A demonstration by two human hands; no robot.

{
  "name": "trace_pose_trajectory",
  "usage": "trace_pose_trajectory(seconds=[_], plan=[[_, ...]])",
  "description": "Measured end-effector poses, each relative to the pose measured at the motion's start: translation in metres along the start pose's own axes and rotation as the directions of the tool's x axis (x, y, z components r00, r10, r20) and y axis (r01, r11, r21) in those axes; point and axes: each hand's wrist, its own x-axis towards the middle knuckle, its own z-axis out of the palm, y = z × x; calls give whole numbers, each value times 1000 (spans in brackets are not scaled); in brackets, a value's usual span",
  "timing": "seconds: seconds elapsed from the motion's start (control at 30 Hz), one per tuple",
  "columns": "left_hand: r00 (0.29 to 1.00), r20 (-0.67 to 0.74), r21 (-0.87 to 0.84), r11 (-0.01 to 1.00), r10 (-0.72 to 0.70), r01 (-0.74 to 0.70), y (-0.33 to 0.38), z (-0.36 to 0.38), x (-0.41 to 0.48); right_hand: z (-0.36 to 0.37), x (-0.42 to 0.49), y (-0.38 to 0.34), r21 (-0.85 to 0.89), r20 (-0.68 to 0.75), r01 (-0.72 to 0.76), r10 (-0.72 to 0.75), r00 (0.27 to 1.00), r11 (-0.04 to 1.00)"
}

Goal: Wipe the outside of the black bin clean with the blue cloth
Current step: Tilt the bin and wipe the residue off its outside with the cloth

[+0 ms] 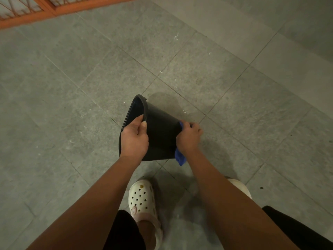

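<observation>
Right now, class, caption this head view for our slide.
Left hand grips the rim of the tilted bin; right hand holds the cloth to its side.

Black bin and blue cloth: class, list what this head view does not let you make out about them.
Head view: base of the black bin, hidden behind the right hand and blue cloth.
Most of the blue cloth, covered by the right hand.
Bin's inside: mouth faces away, only a dark sliver.
Left hand fingertips, tucked behind the rim.
Dirt on the wall: too dark.
</observation>
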Motion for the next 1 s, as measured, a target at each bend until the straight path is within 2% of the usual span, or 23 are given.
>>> trace_pose_trajectory(seconds=[0.17, 0.33, 0.47, 0.8, 0.9, 1.0], plan=[[999, 28, 30, 999, 17, -18, 3, 2, 2, 5, -12, 13, 93, -50, -128, 133, 990, 987], [999, 26, 65, 997, 46, -48, 1, -2, 8, 22, -38, 4, 120, -185, 36, -14, 983, 992], [1000, 6, 48, 998, 29, -30, 1, -1, 10, 20, -32, 16, 58, -154, 88, -78, 985, 994], [1000, 0, 32, 999, -3, 3, 5, -2, 8, 5, -13, 40, 84, -91, -65, 73, 993, 994], [1000, -24, 27, 999, -20, 21, 8, -3, 7, -5, -12, 38, 155, -205, -144, 174, 963, 977], [997, -43, -5, 998, -68, 68, 11, -3, 8, -9, -19, 27, 205, -353, -70, 141, 925, 976]])
